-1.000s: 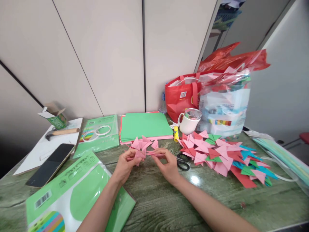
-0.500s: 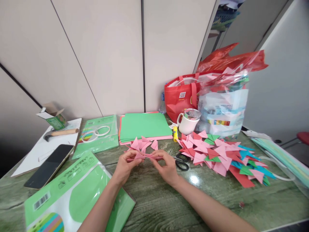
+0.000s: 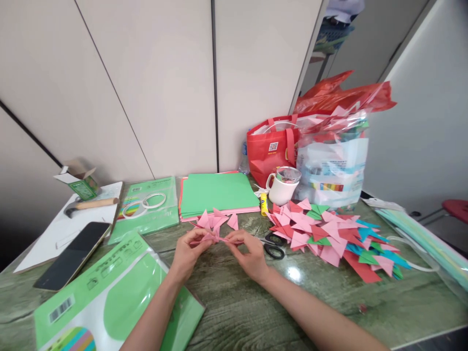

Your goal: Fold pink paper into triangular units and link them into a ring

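Observation:
My left hand pinches folded pink paper between thumb and fingers. From the right, my right hand grips another part of the pink paper, so both hands meet at the piece; whether it is one piece or two joined cannot be made out. Just beyond the fingers lie several folded pink paper triangles. Black-handled scissors rest to the right of my right hand, their blades partly hidden behind it. Farther right spreads a heap of folded pink, red, green and blue paper pieces.
Behind the hands is a stack of green paper, with a yellow glue stick and white mug beside it. Bags stand at the back right. Left are a green paper pack, phone, hammer and white rings.
Both hands stay together at the pink paper, with the fingers shifted slightly and the right fingertips closer to the left ones. The whole view has tilted a little.

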### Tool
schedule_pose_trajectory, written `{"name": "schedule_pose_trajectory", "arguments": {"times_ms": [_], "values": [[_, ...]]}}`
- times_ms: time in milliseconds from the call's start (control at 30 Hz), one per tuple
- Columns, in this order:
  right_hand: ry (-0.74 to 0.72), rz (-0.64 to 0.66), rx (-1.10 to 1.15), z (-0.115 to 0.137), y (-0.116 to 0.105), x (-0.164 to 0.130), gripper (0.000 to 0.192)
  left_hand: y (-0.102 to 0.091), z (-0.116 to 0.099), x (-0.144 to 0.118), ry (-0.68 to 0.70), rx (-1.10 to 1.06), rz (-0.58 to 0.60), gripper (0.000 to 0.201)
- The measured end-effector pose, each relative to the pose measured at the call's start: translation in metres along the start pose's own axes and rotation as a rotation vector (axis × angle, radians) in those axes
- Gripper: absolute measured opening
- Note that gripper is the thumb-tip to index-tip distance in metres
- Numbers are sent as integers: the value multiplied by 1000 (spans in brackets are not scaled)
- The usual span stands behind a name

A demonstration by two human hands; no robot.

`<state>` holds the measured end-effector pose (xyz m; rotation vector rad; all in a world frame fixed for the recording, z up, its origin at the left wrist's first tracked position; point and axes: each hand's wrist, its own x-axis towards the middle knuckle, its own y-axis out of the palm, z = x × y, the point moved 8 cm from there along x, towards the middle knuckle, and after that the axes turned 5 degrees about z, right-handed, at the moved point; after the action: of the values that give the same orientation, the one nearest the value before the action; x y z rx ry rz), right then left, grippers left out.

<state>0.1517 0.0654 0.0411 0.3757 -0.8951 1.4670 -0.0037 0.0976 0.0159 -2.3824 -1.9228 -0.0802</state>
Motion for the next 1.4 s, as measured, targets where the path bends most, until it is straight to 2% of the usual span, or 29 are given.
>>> {"name": "schedule_pose_trajectory", "arguments": {"times_ms": [533,867,967,1167,1400], "values": [[-5,45,-5,-1,0,1,7,-3,0,0,17,82,-15,16],[-16,66,-7,0,0,2,7,-3,2,0,-25,96,-61,17],[79,46,19,-9,0,0,5,-1,2,0,-47,110,-35,18],[379,69,316,-40,9,-7,25,13,7,-3,-131,115,134,24],[428,126,324,-43,10,-2,22,17,9,-6,-197,107,179,28]]}}
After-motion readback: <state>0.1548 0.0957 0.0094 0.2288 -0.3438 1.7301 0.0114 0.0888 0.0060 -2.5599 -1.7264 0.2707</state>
